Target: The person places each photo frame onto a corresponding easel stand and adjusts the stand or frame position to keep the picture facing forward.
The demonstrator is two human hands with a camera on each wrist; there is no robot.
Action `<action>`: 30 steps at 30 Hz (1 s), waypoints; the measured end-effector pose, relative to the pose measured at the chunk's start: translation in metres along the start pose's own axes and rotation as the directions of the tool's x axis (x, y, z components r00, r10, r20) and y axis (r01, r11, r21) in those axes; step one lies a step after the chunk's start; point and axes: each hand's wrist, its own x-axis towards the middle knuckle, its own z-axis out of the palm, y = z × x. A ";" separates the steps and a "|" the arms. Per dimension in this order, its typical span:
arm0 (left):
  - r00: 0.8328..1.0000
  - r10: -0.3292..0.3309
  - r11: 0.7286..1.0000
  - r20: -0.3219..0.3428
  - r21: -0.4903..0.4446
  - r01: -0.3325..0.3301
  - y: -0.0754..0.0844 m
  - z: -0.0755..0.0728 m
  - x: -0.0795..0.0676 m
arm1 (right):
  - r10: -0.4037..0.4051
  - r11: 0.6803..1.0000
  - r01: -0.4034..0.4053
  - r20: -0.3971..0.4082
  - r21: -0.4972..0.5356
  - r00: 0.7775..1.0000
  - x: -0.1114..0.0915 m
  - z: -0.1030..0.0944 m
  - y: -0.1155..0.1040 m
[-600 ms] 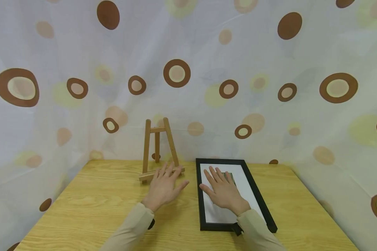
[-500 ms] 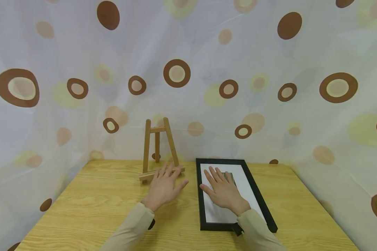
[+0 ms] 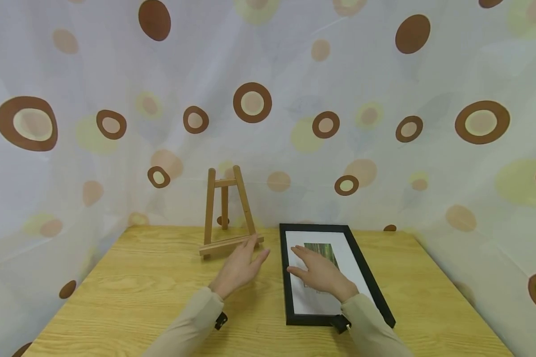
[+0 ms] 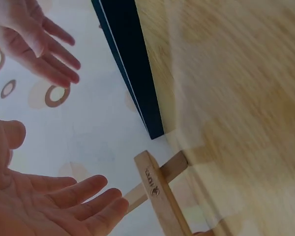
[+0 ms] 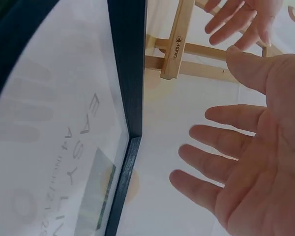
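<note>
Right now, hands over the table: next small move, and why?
Probably lower the right hand to grip the frame: it lies on the table below that hand, which holds nothing, while the easel stands upright with nothing on its ledge.

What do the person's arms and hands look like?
The left sleeve and right sleeve are beige, reaching the wrists. A small black device shows at each wrist. The left hand and right hand are bare, no gloves visible.
</note>
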 end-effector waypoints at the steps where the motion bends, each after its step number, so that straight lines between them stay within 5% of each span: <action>1: 1.000 -0.015 0.999 0.012 -0.032 0.016 0.000 0.001 0.000 | 0.009 0.999 -0.009 0.001 0.039 1.000 -0.001 0.000 0.001; 8: 0.998 -0.020 0.994 0.053 -0.103 0.025 0.005 0.012 0.000 | 0.017 0.983 -0.016 -0.004 0.181 1.000 -0.003 -0.003 0.015; 18: 0.992 -0.066 0.979 0.110 -0.183 0.085 0.006 0.019 0.002 | 0.120 0.941 -0.131 0.055 0.312 0.991 -0.011 -0.009 0.040; 25: 0.990 -0.078 0.962 0.117 -0.253 0.106 0.007 0.029 0.008 | 0.151 0.801 -0.225 0.177 0.555 0.973 -0.019 -0.018 0.060; 30: 0.982 -0.122 0.922 0.147 -0.349 0.167 0.007 0.036 0.010 | 0.271 0.719 -0.325 0.183 0.615 0.945 -0.024 -0.024 0.077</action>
